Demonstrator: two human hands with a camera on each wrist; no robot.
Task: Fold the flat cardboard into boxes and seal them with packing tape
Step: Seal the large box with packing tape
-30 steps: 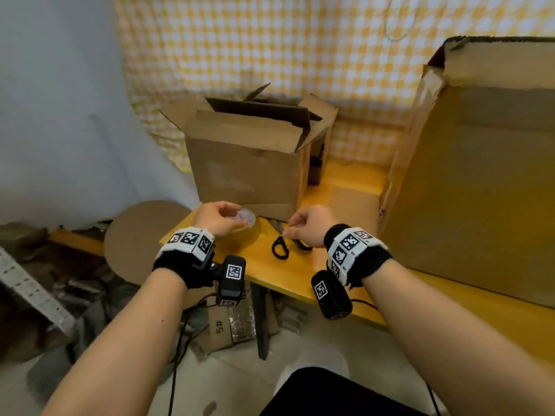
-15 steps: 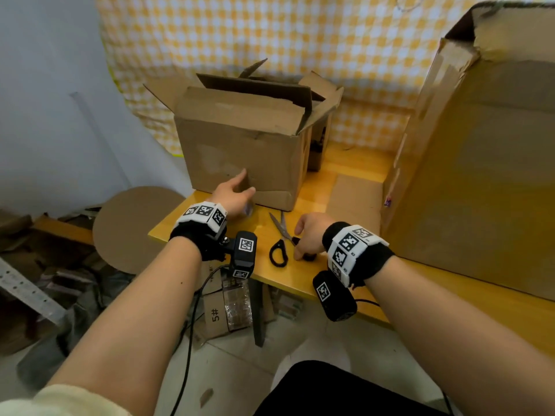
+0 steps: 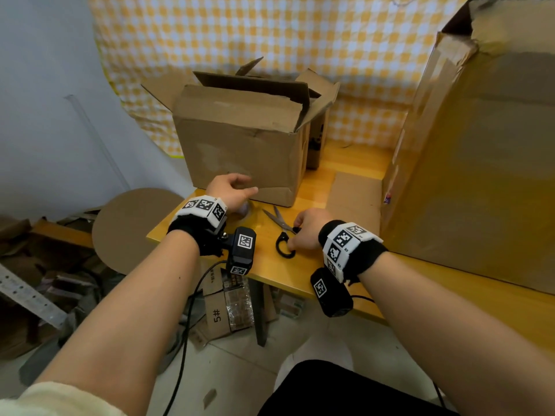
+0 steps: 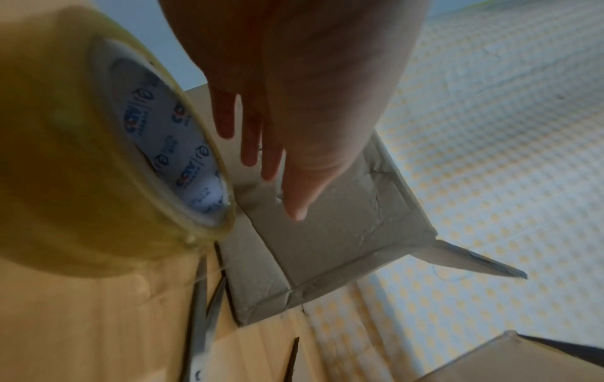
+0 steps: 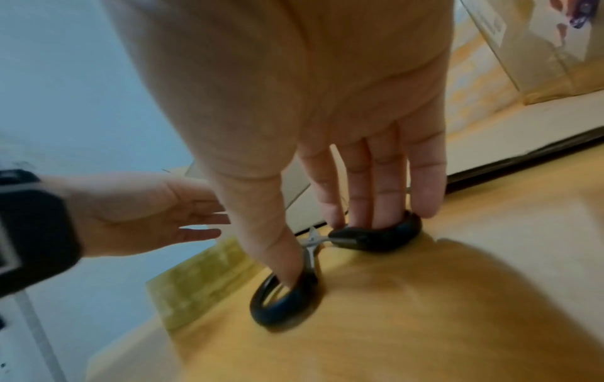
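A roll of clear packing tape (image 4: pixel 98 155) lies on the wooden table (image 3: pixel 270 271), just under my left wrist. My left hand (image 3: pixel 240 187) is off the roll, fingers straight, close to the lower front of the small open-topped cardboard box (image 3: pixel 240 151); I cannot tell whether it touches. Black-handled scissors (image 3: pixel 282 232) lie on the table in front of the box. My right hand (image 3: pixel 295 235) grips them, with its thumb in one loop (image 5: pixel 281 297) and its fingers in the other loop (image 5: pixel 376 237).
A large cardboard box (image 3: pixel 480 175) fills the right side of the table. A flat cardboard piece (image 3: pixel 354 199) lies between the two boxes. A round cardboard disc (image 3: pixel 132 229) leans left of the table, with scrap cardboard on the floor.
My left hand has let go of the tape roll and moved forward to the small box. My right hand has dropped onto the scissors and put thumb and fingers into the loops.
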